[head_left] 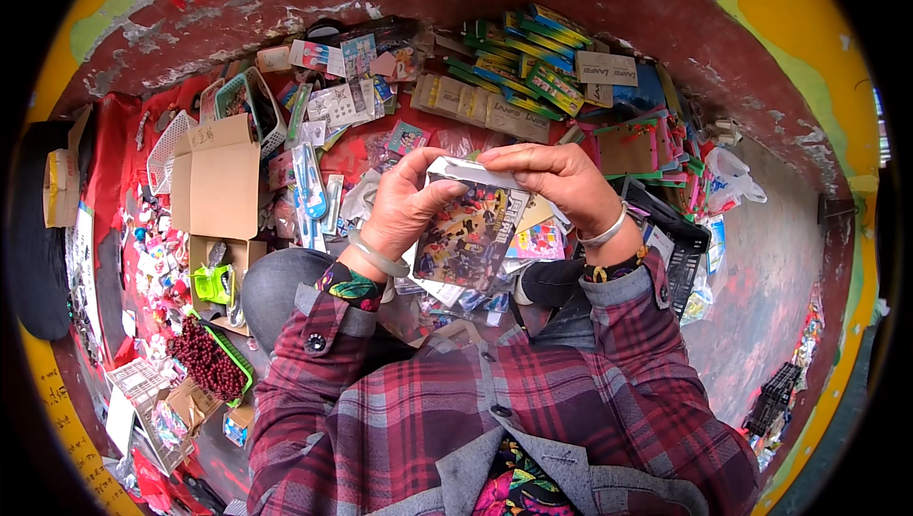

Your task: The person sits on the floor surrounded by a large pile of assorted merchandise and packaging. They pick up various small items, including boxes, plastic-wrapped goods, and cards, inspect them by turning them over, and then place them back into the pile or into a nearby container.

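You hold the small printed box [471,231] up over your lap: left hand [407,204] curled shut around its side, right hand [556,176] pinching the silver top flap. Keep the left grip steady and work only that flap.

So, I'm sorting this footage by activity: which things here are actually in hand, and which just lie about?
In hand:
- colourful printed box, held by left hand and right hand

Lying about:
- open cardboard box
- dark red beads
- green packets
- black crate
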`<state>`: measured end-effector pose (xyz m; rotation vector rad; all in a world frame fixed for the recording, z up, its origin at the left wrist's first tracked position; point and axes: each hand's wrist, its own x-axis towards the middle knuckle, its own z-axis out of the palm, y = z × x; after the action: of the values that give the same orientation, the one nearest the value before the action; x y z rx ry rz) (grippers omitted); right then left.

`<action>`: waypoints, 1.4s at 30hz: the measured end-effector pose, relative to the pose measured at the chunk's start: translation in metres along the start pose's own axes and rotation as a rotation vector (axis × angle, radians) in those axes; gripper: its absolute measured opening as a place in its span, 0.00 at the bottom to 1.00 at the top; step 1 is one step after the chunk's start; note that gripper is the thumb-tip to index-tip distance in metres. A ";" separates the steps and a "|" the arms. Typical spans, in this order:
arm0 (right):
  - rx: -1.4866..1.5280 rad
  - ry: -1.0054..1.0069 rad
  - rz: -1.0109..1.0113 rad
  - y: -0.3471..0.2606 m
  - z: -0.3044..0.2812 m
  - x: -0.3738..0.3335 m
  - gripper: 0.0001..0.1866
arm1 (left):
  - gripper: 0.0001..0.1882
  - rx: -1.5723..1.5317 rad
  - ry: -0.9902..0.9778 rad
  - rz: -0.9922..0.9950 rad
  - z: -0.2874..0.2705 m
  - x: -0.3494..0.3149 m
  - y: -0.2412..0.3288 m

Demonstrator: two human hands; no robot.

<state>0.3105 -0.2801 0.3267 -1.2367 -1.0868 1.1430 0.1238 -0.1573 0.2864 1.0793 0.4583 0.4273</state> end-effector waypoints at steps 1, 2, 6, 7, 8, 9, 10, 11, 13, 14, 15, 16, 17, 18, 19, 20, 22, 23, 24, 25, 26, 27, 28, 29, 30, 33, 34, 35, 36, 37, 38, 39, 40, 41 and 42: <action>-0.054 0.018 -0.011 0.001 0.002 0.000 0.14 | 0.18 -0.001 0.004 0.001 0.000 0.000 -0.002; -0.107 0.036 -0.022 0.002 0.004 0.000 0.13 | 0.18 0.009 0.007 0.003 0.000 0.001 -0.004; -0.195 0.105 -0.043 0.014 0.015 0.002 0.11 | 0.20 0.123 0.058 -0.003 -0.005 0.001 -0.020; -0.200 0.107 -0.042 0.020 0.016 0.002 0.11 | 0.21 0.167 0.078 -0.006 -0.006 0.001 -0.026; -0.204 0.110 -0.044 0.030 0.017 0.002 0.10 | 0.22 0.222 0.115 0.041 -0.003 0.001 -0.030; -0.209 0.114 -0.047 0.039 0.017 0.002 0.10 | 0.21 0.228 0.112 0.020 -0.002 0.001 -0.030; -0.234 0.129 -0.004 0.042 0.019 0.003 0.10 | 0.20 0.236 0.114 0.000 -0.001 0.001 -0.030; -0.215 0.128 0.022 0.042 0.020 0.003 0.10 | 0.19 0.244 0.116 -0.020 -0.001 0.000 -0.029; -0.177 0.124 0.075 0.040 0.021 0.005 0.10 | 0.15 0.238 0.134 0.017 -0.001 0.001 -0.036; -0.211 0.093 0.056 0.045 0.018 0.005 0.11 | 0.14 0.177 0.144 0.024 0.000 0.001 -0.040; -0.234 0.062 0.062 0.043 0.018 0.005 0.12 | 0.13 0.115 0.154 0.030 -0.001 0.002 -0.043; -0.257 0.030 0.067 0.042 0.018 0.005 0.13 | 0.12 0.117 0.170 0.030 -0.002 0.002 -0.041; -0.281 -0.002 0.072 0.041 0.018 0.006 0.14 | 0.11 0.082 0.177 -0.002 -0.003 0.002 -0.040; -0.213 -0.097 0.259 0.036 0.018 0.006 0.23 | 0.11 0.047 0.184 -0.034 -0.003 0.002 -0.037; -0.355 -0.086 0.151 0.035 0.019 0.007 0.27 | 0.11 0.010 0.190 -0.067 -0.002 0.002 -0.031; -0.496 -0.073 0.042 0.034 0.020 0.007 0.30 | 0.11 0.024 0.215 -0.140 0.000 0.000 -0.020; -0.581 -0.041 -0.019 0.035 0.023 0.007 0.40 | 0.11 -0.065 0.297 -0.090 -0.003 0.005 -0.019; -0.564 -0.005 -0.032 0.036 0.026 0.008 0.41 | 0.11 -0.110 0.338 -0.064 -0.005 0.007 -0.019; -0.547 0.030 -0.045 0.036 0.029 0.008 0.41 | 0.13 -0.152 0.362 -0.023 -0.014 0.010 -0.028; -0.530 0.069 -0.058 0.036 0.032 0.007 0.42 | 0.14 -0.161 0.370 -0.044 -0.014 0.011 -0.025; -0.519 0.094 -0.039 0.039 0.037 0.006 0.40 | 0.14 -0.170 0.378 -0.066 -0.013 0.011 -0.020; -0.542 0.135 -0.040 0.043 0.040 0.006 0.38 | 0.15 -0.178 0.385 -0.089 -0.012 0.011 -0.017; -0.563 0.174 -0.041 0.048 0.045 0.007 0.36 | 0.16 -0.221 0.395 -0.111 -0.011 0.010 -0.015; -0.583 0.214 -0.043 0.050 0.051 0.007 0.34 | 0.15 -0.233 0.391 -0.101 -0.013 0.010 -0.018; -0.517 0.303 -0.053 0.051 0.059 0.008 0.27 | 0.14 -0.244 0.386 -0.091 -0.015 0.012 -0.024; -0.305 0.501 0.021 0.063 0.075 0.005 0.23 | 0.11 -0.194 0.359 -0.056 -0.011 0.010 -0.028; -0.213 0.543 0.024 0.065 0.079 0.005 0.19 | 0.10 -0.202 0.347 -0.075 -0.013 0.010 -0.032; -0.110 0.551 0.026 0.070 0.079 0.004 0.18 | 0.10 -0.210 0.335 -0.095 -0.013 0.009 -0.035; -0.006 0.557 0.028 0.076 0.077 0.002 0.17 | 0.10 -0.216 0.315 -0.117 -0.012 0.006 -0.038; 0.100 0.563 0.032 0.081 0.074 -0.001 0.16 | 0.11 -0.213 0.336 -0.135 0.000 -0.001 -0.028; -0.034 0.549 0.122 0.078 0.074 -0.010 0.14 | 0.13 -0.257 0.310 -0.215 0.002 -0.008 -0.028; -0.022 0.546 0.192 0.080 0.076 -0.018 0.13 | 0.15 -0.301 0.283 -0.296 0.004 -0.015 -0.028; -0.012 0.548 0.266 0.084 0.076 -0.028 0.13 | 0.18 -0.305 0.288 -0.328 0.008 -0.021 -0.030; -0.002 0.551 0.341 0.086 0.078 -0.036 0.13 | 0.20 -0.376 0.241 -0.353 0.012 -0.027 -0.029; -0.064 0.552 0.325 0.086 0.079 -0.043 0.14 | 0.20 -0.409 0.251 -0.415 0.017 -0.033 -0.026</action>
<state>0.2230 -0.3137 0.2448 -1.6952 -0.5213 0.9181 0.1086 -0.1983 0.2745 0.5161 0.7626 0.2706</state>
